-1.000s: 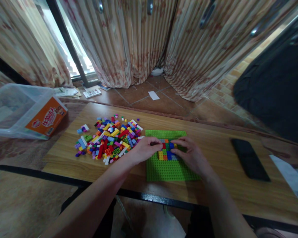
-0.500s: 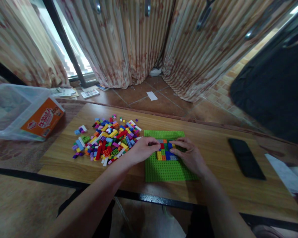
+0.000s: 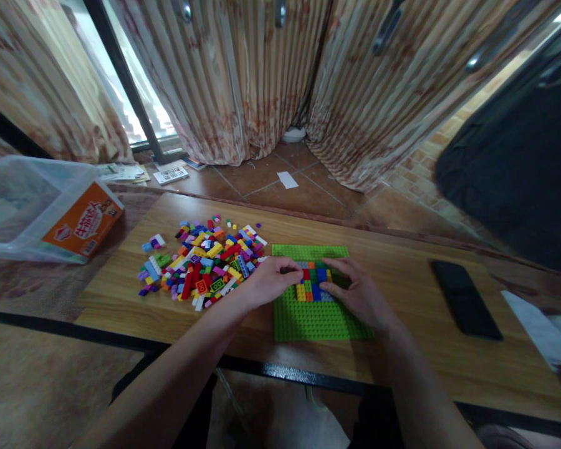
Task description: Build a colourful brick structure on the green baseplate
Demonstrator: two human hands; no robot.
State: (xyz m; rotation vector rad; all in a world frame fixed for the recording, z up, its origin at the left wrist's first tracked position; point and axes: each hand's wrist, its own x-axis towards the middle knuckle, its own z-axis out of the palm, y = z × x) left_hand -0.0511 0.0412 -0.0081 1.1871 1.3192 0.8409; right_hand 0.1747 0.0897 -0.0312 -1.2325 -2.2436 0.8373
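Observation:
A green studded baseplate lies on the wooden table, with a patch of small building bricks in yellow, orange, green, red and blue pressed together on it. My left hand comes in from the left, thumb and forefinger pinched at a red building brick on the patch's left side; the fingertips partly cover it. Over the right side of the patch, my right hand is open, thumb and fingers spread apart. Its thumb tip is at a blue brick, and the palm hides some of the plate.
Left of the plate spreads a heap of loose, mixed-colour bricks. A clear plastic bin with an orange label stands beyond the table's left end. To the right lie a black phone and white paper. Curtains hang behind.
My right hand's fingers have spread a little and drawn slightly back, showing more of the blue and yellow bricks. My left hand stays pinched in about the same place.

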